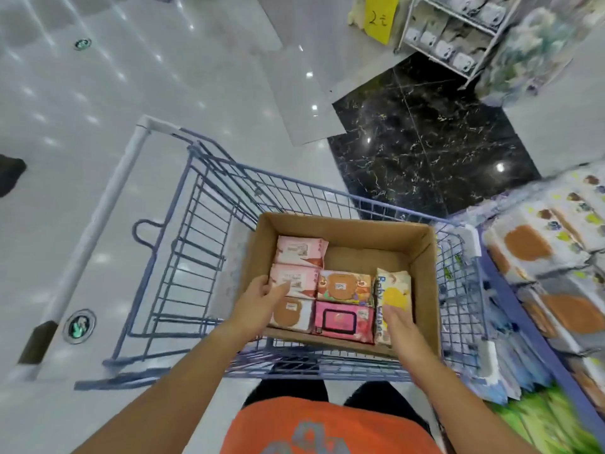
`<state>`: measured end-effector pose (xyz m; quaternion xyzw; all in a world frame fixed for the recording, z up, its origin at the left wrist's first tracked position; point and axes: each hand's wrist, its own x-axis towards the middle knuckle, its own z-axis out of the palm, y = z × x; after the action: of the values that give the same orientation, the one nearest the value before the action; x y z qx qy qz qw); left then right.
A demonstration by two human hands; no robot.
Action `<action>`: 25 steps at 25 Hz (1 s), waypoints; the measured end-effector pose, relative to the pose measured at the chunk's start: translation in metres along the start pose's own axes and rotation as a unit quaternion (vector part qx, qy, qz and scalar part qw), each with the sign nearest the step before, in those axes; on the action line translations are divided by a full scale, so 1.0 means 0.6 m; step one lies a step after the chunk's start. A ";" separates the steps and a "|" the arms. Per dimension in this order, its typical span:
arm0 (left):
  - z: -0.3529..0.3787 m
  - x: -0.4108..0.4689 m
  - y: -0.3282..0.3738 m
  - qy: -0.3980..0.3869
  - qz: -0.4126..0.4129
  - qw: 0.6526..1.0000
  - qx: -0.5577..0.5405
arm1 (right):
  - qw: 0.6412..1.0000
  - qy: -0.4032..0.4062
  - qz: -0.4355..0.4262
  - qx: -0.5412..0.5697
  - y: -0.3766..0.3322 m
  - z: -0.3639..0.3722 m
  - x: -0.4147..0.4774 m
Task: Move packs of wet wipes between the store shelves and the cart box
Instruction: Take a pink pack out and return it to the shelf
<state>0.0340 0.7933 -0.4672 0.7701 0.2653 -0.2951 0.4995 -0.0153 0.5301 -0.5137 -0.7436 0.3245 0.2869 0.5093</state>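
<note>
A cardboard box [422, 257] sits in a blue wire cart [183, 244] and holds several packs of wet wipes. My left hand [262, 298] grips the near edge of a pale pink pack [296, 280], with the thumb on top. My right hand [401, 322] holds the lower end of a yellow and white "Baby Wipes" pack [394, 291] that stands on its side against the box's right wall. Between them lie an orange bear pack [345, 286], a bright pink pack [343, 322] and a white pack with a brown lid [291, 314]. Another pale pink pack [301, 250] lies further back.
Store shelves [550, 267] with stacked wipe packs run along the right, close beside the cart. A white wire rack [458, 37] with goods and a yellow price sign [379, 18] stand at the far right. Glossy white and black tile floor surrounds the cart.
</note>
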 end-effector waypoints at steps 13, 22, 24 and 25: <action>0.043 0.366 -0.127 -0.045 -0.128 0.981 0.136 | 0.994 0.025 0.106 -0.008 0.011 0.082 0.295; 0.126 0.460 -0.190 0.040 -0.132 0.974 0.178 | 0.986 0.057 0.136 -0.073 0.072 0.130 0.408; 0.124 0.461 -0.195 0.050 -0.122 0.978 0.161 | 0.987 0.058 0.149 -0.035 0.073 0.130 0.414; 0.121 0.461 -0.204 0.047 -0.112 0.980 0.155 | 0.986 0.054 0.156 -0.015 0.074 0.130 0.417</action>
<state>0.1237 0.8020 -0.7653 0.8168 0.3238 -0.3500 0.3246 0.0991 0.5441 -0.7534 -0.7058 0.4591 0.3274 0.4288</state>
